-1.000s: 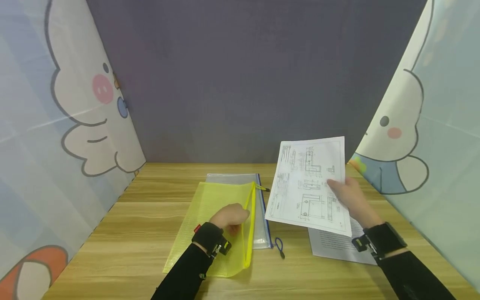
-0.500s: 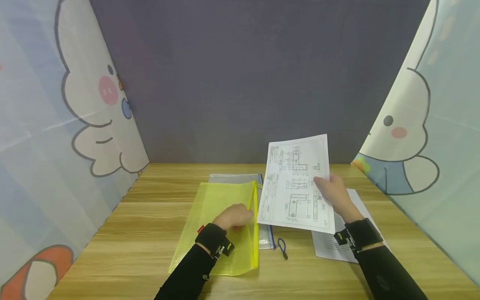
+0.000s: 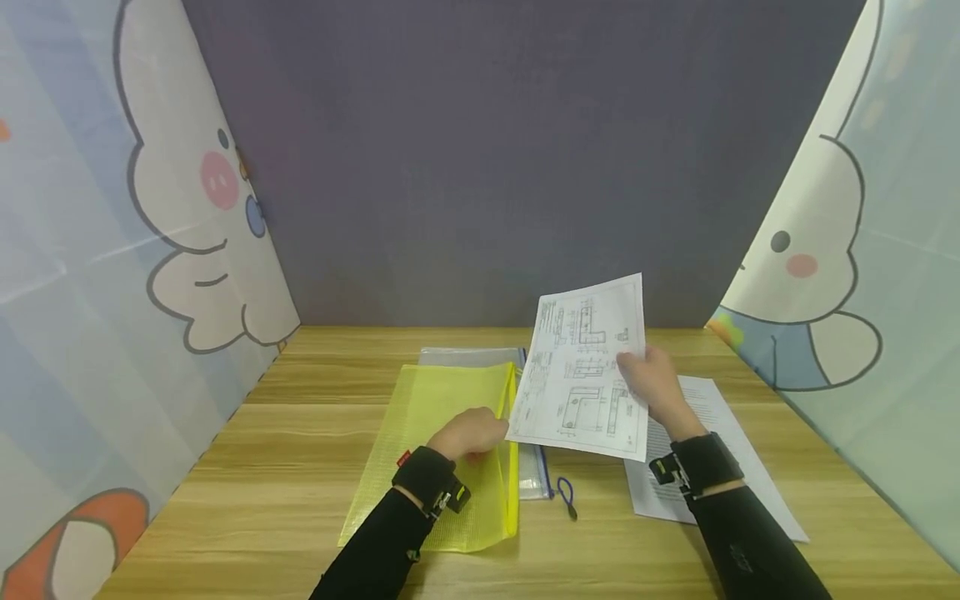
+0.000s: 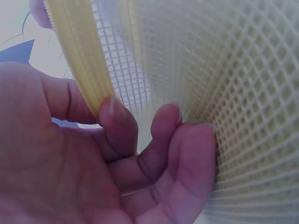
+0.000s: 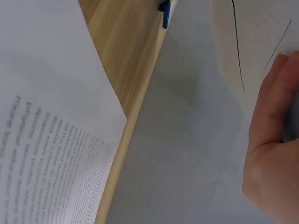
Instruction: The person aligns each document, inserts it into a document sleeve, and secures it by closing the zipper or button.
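While the right hand (image 3: 648,382) is pinching the drawing sheet (image 3: 577,375) by its right edge, just right of the yellow pouch (image 3: 420,407), the left hand (image 3: 469,432) is grasping the pouch's open right side. Sheet is likely handling light, bendy, crease-prone, so mid-edge is suiting it; pouch is probably flexing softly, needing an edge hold.

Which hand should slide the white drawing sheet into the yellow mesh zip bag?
Likely the right hand: it grips the white drawing sheet, whose corner looks near the yellow mesh bag. The left hand is busy holding that bag's zip edge.
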### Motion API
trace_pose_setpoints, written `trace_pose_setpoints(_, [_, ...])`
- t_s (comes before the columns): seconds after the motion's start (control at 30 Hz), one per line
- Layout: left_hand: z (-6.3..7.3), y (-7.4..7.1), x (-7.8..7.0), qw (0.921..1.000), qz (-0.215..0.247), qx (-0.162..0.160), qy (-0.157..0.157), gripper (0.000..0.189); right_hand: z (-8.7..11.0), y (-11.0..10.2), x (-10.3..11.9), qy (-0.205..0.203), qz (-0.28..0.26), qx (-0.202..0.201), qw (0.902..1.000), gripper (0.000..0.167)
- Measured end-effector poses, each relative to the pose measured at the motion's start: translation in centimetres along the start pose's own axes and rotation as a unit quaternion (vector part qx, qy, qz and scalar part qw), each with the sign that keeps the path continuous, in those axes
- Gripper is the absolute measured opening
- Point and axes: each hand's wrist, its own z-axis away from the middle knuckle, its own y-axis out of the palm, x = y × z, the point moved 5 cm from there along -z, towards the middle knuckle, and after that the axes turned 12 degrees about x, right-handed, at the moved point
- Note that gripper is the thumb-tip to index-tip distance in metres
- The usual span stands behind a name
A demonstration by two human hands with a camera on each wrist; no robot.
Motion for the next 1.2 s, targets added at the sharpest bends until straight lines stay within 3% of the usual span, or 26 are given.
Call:
trace_pose_setpoints(0.23, [0.1,0.1,-0.2,0.9999,-0.009,-0.008,0.006,0.038,0.4,0.6,-0.1,0.018,-0.002,0.018,0.9997,0.054])
trace_pose_setpoints(0.6, [-0.1,0.0,0.0,0.9996,0.007,-0.025,-0.004,0.036,0.2,2.4,0.2,0.024,-0.004,0.083,0.9962,0.052])
trace_pose_setpoints(0.83, [-0.5,-0.1,0.2,0.9989,0.0,-0.046,-0.006,0.04,0.5,3.0,0.1,0.01,0.0,0.112,0.9937,0.05])
trace_pose_setpoints(1.2, [-0.4,-1.1,1.2,0.9983,-0.006,-0.055,0.018,0.04,1.0,4.2,0.4,0.027,-0.018,0.168,0.9852,0.055])
